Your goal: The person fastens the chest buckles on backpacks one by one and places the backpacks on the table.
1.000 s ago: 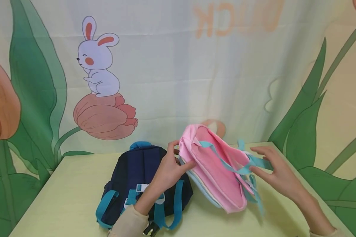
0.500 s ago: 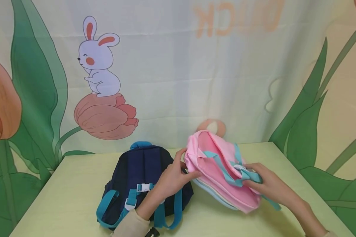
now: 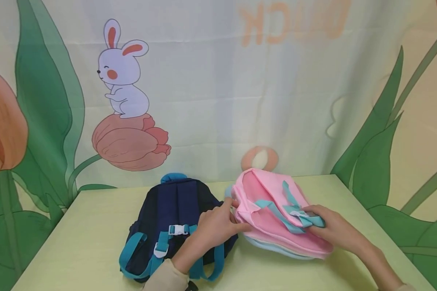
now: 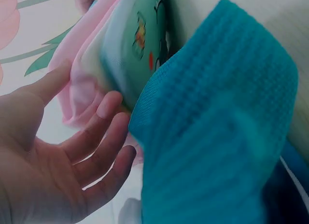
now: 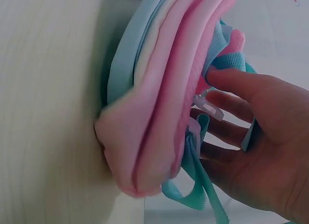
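A pink child's backpack [image 3: 276,184] with a light-blue front lies tilted on the table, its straps side turned up. My left hand [image 3: 218,226] holds its upper left side between thumb and fingers; in the left wrist view the thumb is on the pink edge and a printed green front shows. My right hand [image 3: 336,230] pinches a teal shoulder strap [image 5: 229,61] near its buckle, over the bag's lower right. Left of it lies a navy backpack [image 3: 167,206], straps side up, partly covered by my left forearm.
The pale yellow table [image 3: 83,234] carries both bags. A fabric backdrop [image 3: 211,93] with a rabbit and tulips hangs right behind. In the left wrist view a wide teal strap [image 4: 217,118] looms close to the left hand.
The pink backpack has come down from a raised, steeper tilt to lie flatter on the table, slightly further right. Both hands moved with it; the navy backpack stayed put.
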Available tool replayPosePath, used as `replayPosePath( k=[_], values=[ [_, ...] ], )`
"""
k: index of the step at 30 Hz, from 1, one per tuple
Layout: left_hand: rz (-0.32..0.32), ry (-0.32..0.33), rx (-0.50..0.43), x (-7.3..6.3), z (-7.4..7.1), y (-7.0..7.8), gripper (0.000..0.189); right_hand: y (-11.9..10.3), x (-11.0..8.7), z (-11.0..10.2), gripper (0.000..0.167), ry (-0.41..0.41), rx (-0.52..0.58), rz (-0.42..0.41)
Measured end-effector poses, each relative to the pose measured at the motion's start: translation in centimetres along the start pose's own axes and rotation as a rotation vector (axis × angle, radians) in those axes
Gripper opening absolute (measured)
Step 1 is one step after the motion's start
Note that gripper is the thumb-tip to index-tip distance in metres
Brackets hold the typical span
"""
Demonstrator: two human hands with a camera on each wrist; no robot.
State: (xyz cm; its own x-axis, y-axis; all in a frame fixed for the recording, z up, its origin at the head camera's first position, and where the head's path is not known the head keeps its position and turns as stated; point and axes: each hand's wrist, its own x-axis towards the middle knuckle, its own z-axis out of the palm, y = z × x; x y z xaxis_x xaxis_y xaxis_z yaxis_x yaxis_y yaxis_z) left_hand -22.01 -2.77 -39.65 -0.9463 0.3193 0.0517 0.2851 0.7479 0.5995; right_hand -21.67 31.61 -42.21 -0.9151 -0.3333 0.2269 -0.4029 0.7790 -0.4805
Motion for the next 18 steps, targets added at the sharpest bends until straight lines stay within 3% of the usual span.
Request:
replayPosePath(
  k=[8, 13, 18],
  values=[
    [0.037, -0.05, 0.136, 0.2, 1.9, 0.3, 0.048, 1.0, 0.0, 0.4, 0.043, 0.011, -0.013, -0.018],
    [0.057, -0.064, 0.198, 0.5, 3.1, 0.3, 0.042, 1.6, -0.1, 0.5, 0.046, 0.026, -0.022, -0.038],
    [0.082, -0.119, 0.281, 0.6, 3.5, 0.7, 0.043, 2.0, -0.1, 0.6, 0.051, 0.025, -0.009, -0.066]
  ],
)
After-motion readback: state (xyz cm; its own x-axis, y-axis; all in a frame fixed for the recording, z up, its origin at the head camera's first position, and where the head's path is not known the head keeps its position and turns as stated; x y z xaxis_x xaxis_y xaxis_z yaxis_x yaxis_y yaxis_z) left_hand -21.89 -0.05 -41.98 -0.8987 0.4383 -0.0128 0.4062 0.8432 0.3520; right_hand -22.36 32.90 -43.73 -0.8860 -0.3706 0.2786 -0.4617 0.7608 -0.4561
